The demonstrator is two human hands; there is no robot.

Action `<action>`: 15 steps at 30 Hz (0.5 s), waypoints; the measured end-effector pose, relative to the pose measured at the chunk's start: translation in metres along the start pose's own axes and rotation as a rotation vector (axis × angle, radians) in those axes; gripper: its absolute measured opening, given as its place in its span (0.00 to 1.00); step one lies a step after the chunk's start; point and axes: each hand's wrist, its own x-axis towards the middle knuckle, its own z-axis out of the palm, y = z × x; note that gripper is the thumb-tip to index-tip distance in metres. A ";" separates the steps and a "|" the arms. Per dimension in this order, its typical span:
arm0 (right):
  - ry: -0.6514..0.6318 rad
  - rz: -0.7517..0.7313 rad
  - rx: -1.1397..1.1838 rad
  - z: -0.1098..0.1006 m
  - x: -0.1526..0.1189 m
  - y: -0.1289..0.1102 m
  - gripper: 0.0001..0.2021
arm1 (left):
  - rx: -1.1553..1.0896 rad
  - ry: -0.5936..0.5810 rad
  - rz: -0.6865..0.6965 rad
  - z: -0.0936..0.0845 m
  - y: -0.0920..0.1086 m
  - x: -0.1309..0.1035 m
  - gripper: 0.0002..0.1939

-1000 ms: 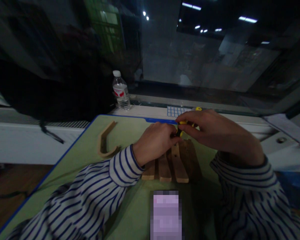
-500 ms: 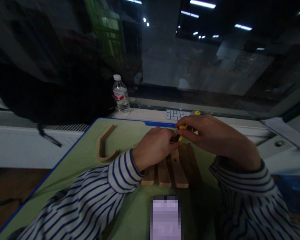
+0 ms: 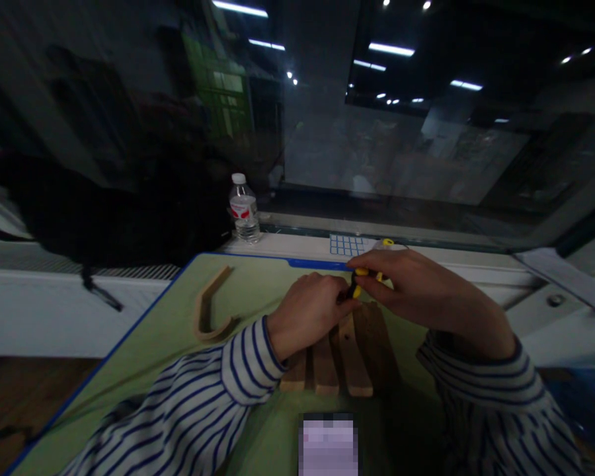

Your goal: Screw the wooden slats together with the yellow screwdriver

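Note:
My right hand [image 3: 421, 284] pinches a small yellow-and-black tool [image 3: 359, 272] between thumb and fingers; its exact kind cannot be made out. Close against it from the left, my left hand [image 3: 310, 309] has its fingers closed near the tool's black part, and what they grip is hidden. Both hands are over the far end of a wooden piece with several slats [image 3: 356, 360]. One slat shows a small dark hole. My left hand and wrist cover part of the slats. A bent, hook-shaped wooden strip [image 3: 201, 311] lies to the left.
The green tabletop [image 3: 153, 360] has a blue edge. A phone with a blurred screen [image 3: 328, 449] lies at the near side. On the windowsill stand a water bottle [image 3: 245, 215] and a blue-gridded sheet [image 3: 346, 245]. A black bag [image 3: 143, 225] is at left, papers [image 3: 568, 277] at right.
The whole scene sits slightly lower in the view as the head camera has tilted up. Both hands keep nearly the same pose around the yellow-and-black tool.

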 end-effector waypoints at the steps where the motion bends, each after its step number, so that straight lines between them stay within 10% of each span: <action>1: -0.007 -0.004 0.000 0.000 0.000 -0.001 0.12 | 0.004 0.000 -0.002 0.000 0.000 0.000 0.14; 15: 0.012 -0.018 -0.016 0.001 -0.001 0.003 0.12 | 0.080 0.020 0.001 0.004 -0.003 -0.001 0.17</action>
